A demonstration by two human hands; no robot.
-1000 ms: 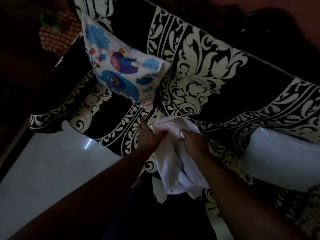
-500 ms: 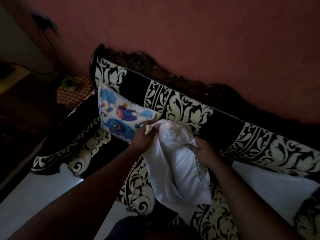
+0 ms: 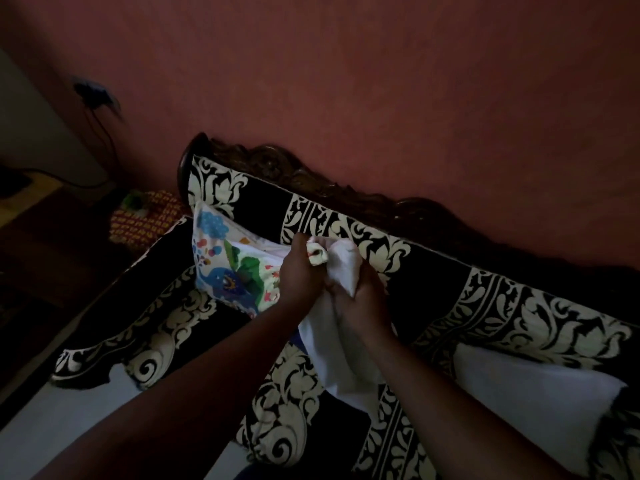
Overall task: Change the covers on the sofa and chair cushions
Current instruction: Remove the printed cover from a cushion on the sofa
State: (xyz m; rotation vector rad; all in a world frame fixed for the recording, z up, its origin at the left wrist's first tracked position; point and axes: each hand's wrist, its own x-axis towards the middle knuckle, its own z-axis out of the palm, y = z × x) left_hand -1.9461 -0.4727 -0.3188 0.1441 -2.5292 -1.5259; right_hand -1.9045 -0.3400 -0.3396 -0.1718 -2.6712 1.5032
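Head cam here, pretty dim room. Starting at the fingers: the left hand (image 3: 300, 271) is curled tight round a bunched corner of printed fabric at the top of the white cushion cover (image 3: 337, 344), and the right hand (image 3: 363, 306) is clamped on the white cloth just below it, knuckles nearly touching the left.

What's changed: a second ago both hands were low over the seat with the cover hanging in a crumple. Now it's lifted up in front of the backrest, the hands have closed in together, and a bit of coloured print has popped out at the top. My guess is the cover is being turned right side out or gathered so it can go over an insert, so still early in the job.

Around it: the printed cushion (image 3: 225, 268) leans in the sofa corner, right behind the left hand. A bare white cushion insert (image 3: 526, 393) lies on the seat well off to the right, probably next in line. The black-and-cream throw (image 3: 519, 313) drapes the whole sofa (image 3: 277, 164). The bunched cloth between the fists looks like the main snag, plus the printed cushion crowding the left side.
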